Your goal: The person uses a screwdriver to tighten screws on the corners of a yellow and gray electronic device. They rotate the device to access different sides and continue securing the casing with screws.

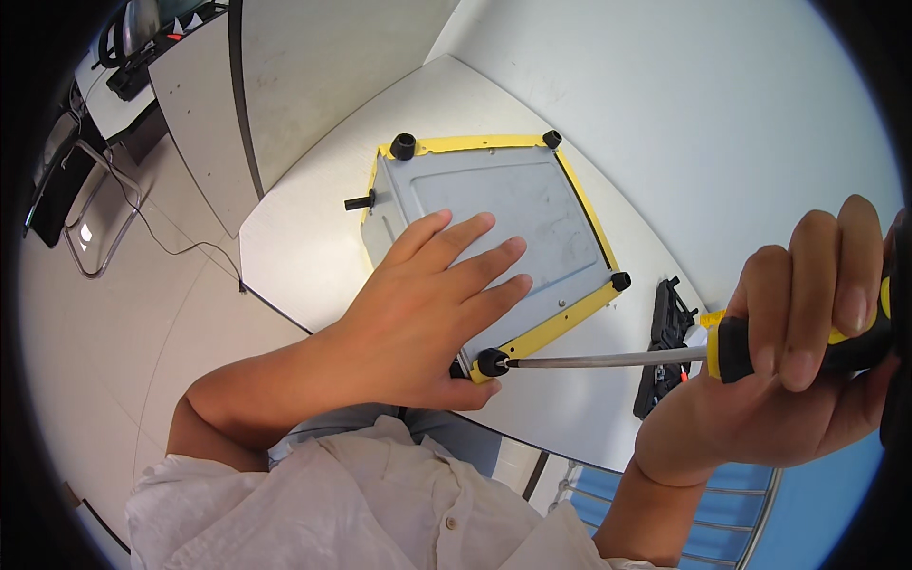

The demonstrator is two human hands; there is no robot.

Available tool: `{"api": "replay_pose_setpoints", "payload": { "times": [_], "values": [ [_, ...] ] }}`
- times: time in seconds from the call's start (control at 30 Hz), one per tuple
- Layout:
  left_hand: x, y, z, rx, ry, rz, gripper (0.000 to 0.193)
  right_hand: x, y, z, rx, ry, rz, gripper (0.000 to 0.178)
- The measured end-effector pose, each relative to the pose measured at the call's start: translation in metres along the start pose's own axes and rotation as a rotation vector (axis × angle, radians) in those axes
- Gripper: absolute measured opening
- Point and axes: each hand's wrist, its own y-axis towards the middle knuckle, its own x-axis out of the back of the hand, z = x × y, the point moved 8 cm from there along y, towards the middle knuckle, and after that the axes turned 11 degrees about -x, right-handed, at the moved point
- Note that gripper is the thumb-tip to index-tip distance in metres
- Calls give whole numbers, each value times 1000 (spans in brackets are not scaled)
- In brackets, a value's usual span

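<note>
A grey metal panel [532, 209] with a yellow frame lies on the white table, black rubber feet at its corners. My left hand [418, 304] rests spread on the panel, its thumb by the near corner. In my right hand [807, 313] is a screwdriver [617, 360] with a black and yellow handle, the fingers wrapped round it. The long shaft runs left, and its tip meets the near rubber foot [492, 362]. Whether a screw sits inside that foot is too small to tell. A short black rod [359, 202] sticks out from the panel's left side.
An open black tool case [665, 342] lies at the table's right side, close to the wall. A grey partition [328, 76] rises behind the table at the left. A cable [180, 249] crosses the floor near a metal-framed chair [90, 214]. Blue chair [722, 503] stands at the lower right.
</note>
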Motion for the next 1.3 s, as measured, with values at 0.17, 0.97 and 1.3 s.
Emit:
{"api": "replay_pose_setpoints", "payload": {
  "times": [0.17,0.97,1.3],
  "values": [
    [-1,0,0,3,2,0,79,-6,0,-3,0,-13,-13,33],
    [5,0,-5,-33,35,-24,71,-28,3,7,14,-66,-54,31],
    [0,-4,-3,-36,68,-31,76,-33,12,2,53,-56,332,50]
  ]
}}
